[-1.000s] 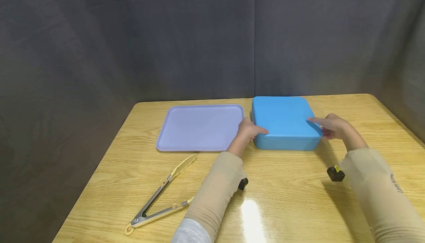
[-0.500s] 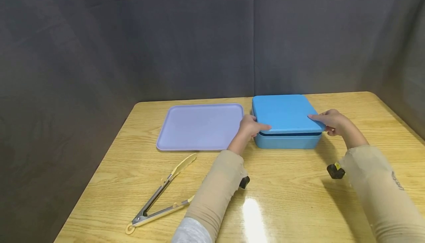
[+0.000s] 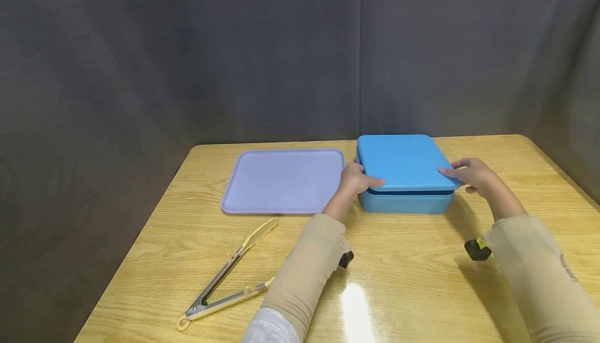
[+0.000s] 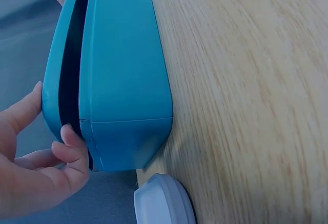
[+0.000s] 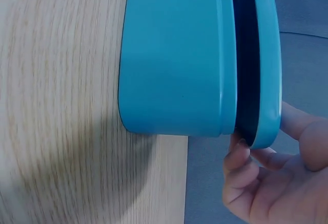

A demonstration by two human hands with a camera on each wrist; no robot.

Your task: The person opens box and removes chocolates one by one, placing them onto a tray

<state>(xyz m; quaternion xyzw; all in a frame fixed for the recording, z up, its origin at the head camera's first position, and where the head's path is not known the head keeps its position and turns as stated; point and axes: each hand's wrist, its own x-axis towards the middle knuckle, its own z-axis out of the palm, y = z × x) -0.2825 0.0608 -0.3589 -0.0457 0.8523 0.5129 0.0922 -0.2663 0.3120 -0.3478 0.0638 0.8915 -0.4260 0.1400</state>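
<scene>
A blue box (image 3: 408,205) stands at the back right of the table, its blue lid (image 3: 403,161) raised along the near side so that a dark gap shows. My left hand (image 3: 353,179) grips the lid's near left corner, thumb on top and fingers under the edge, as the left wrist view also shows. At the near right corner my right hand (image 3: 473,176) pinches the lid the same way. In the right wrist view the lid's rim (image 5: 267,70) is apart from the box wall (image 5: 177,55). What the box contains is hidden.
A lavender tray (image 3: 286,181) lies left of the box, near the left hand. Yellow-tipped metal tongs (image 3: 220,280) lie spread on the wooden table (image 3: 398,265), partly behind the left sleeve. A dark curtain (image 3: 281,56) hangs behind the table.
The near side of the lid has come up off the box, opening a gap. Both hands rose slightly with it. The tray and tongs have stayed put.
</scene>
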